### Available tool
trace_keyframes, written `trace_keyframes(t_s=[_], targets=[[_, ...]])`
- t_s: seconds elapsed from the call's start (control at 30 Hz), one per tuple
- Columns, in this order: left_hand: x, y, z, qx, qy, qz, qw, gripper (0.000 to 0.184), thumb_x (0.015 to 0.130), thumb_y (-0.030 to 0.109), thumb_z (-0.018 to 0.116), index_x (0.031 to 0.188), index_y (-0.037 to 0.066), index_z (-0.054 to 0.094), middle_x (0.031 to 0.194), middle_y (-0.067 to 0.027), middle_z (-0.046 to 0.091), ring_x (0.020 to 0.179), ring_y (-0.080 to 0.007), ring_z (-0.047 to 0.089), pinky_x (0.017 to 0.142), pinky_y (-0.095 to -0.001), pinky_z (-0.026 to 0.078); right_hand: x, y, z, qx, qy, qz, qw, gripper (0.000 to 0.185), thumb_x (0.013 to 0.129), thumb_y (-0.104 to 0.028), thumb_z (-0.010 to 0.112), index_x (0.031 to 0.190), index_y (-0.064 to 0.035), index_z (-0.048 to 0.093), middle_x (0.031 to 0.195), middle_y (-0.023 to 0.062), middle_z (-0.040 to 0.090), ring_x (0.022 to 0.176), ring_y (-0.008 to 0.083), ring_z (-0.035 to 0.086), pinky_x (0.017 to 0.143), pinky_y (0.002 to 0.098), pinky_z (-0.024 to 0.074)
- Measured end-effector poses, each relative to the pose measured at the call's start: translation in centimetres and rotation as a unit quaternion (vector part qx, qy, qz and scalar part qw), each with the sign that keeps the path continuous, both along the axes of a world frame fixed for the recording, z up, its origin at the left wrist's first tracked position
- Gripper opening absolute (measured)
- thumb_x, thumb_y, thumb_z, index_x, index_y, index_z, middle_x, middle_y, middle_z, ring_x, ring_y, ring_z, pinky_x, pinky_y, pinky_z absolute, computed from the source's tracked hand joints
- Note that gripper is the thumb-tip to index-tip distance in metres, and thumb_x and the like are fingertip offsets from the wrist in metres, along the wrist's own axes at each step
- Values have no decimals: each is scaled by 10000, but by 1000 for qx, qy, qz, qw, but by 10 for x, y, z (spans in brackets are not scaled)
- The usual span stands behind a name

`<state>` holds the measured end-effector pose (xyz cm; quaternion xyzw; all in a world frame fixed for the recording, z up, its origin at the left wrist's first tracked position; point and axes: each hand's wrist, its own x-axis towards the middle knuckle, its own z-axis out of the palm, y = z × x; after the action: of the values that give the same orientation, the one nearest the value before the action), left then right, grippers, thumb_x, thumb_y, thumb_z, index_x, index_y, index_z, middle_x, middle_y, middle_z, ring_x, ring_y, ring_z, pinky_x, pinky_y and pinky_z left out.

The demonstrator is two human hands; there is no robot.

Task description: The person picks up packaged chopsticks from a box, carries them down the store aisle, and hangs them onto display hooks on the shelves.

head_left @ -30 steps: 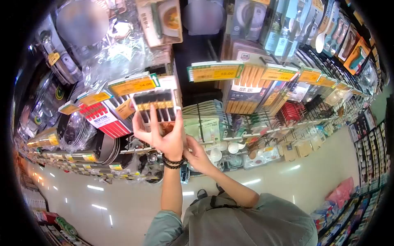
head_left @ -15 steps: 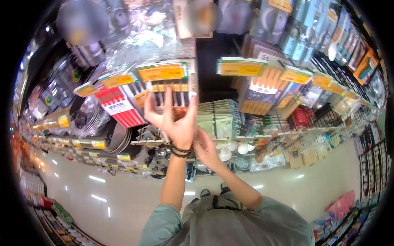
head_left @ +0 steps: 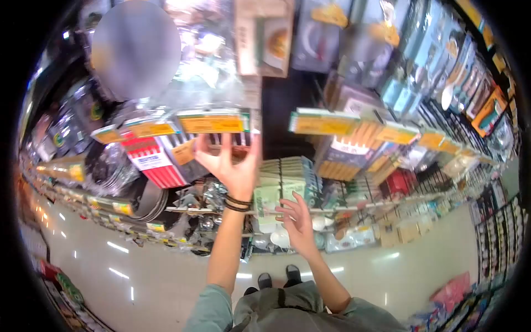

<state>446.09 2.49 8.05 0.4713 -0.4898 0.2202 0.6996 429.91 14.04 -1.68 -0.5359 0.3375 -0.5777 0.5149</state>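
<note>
My left hand (head_left: 235, 169), with dark bands on its wrist, reaches up to a hanging pack of chopstick-like sticks (head_left: 239, 151). Its fingers are spread over the front of the pack, just below a yellow price tag (head_left: 213, 124); whether they press on it I cannot tell. Much of the pack is hidden behind the hand and tag. My right hand (head_left: 297, 220) is lower and to the right, holding nothing, its fingers apart. It hovers in front of pale green packs (head_left: 269, 199) hanging on the rack.
Left of my left hand hangs a red pack of sticks (head_left: 152, 160). Wooden chopsticks (head_left: 345, 157) hang to the right behind price tags. White ladle-like bowls (head_left: 280, 237) stick out low on the rack. Underfoot is a glossy floor (head_left: 182, 276), with more shelves (head_left: 500, 238) at the far right.
My right hand has moved away from beside the left wrist, to the right and lower, and its fingers have spread. My left hand stays at the pack. The view has shifted upward.
</note>
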Motion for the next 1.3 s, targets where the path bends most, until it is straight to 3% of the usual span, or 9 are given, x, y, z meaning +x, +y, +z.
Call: trace_keyframes(t_s=[0.2,0.27,0.37,0.43,0.57,0.77,0.93,1.07,1.3], targets=[[-5,-20,-11,1,-50,95,994,632,737,230,893,1278,37,627,1396,-203,381,1211,-311,467,986,-457,436,-69,49,-43,102,-45,-52,992,310,1014,-38,491,1324,-33,476,1098,98,636,1046,193,622,835,354,555],[-17,-28,-10,-49,24,-36,998,668,761,279,878,1324,49,603,1363,-218,448,1167,-302,503,956,-464,460,-89,69,-58,105,-60,-63,991,357,986,-1,497,1339,-39,467,1117,92,625,1050,186,618,862,358,552],[-4,-18,-22,20,-143,158,977,714,808,313,835,1390,27,537,1382,-257,462,1254,-348,474,1056,-482,387,-120,102,-80,107,-103,-87,985,452,925,70,494,1358,-53,461,1173,81,601,1130,191,592,964,372,529],[-26,11,-37,56,-147,143,977,662,857,220,791,1415,15,501,1422,-259,437,1290,-365,455,1086,-498,367,-144,127,-95,146,-110,-106,977,493,901,89,516,1369,-53,451,1261,102,579,1220,181,551,1007,365,510],[-145,107,-96,68,-115,-224,965,529,931,88,674,1380,-80,450,1443,-273,415,1352,-419,391,1133,-527,304,-193,172,-109,217,-181,-156,947,497,902,30,621,1362,-50,452,1178,125,650,1146,175,612,978,329,511],[-328,243,-142,437,-217,-609,625,281,843,-39,641,1124,-34,637,1252,-202,562,1160,-346,564,979,-408,458,-304,238,-111,227,-268,-239,905,436,901,-44,692,1299,-39,515,918,85,722,953,180,692,920,309,513],[-459,273,-169,506,-292,-692,424,438,881,53,634,1308,4,544,1251,-180,566,1100,-330,576,963,-407,463,-414,293,-117,190,-308,-358,861,410,890,-51,705,1264,-44,539,1026,88,698,1004,152,652,967,319,477],[-542,279,-181,378,-594,-658,265,521,886,204,668,1346,15,512,1259,-210,582,1151,-391,545,988,-462,435,-496,355,-121,195,-262,-427,843,489,889,-58,708,1339,-56,517,1148,94,675,1103,142,604,943,308,492],[-663,310,-209,328,-611,-701,166,513,898,254,655,1336,22,523,1202,-197,607,1128,-386,559,962,-442,451,-559,434,-139,180,-318,-605,708,452,903,-74,700,1326,-8,555,978,101,712,1016,145,653,921,288,496]])
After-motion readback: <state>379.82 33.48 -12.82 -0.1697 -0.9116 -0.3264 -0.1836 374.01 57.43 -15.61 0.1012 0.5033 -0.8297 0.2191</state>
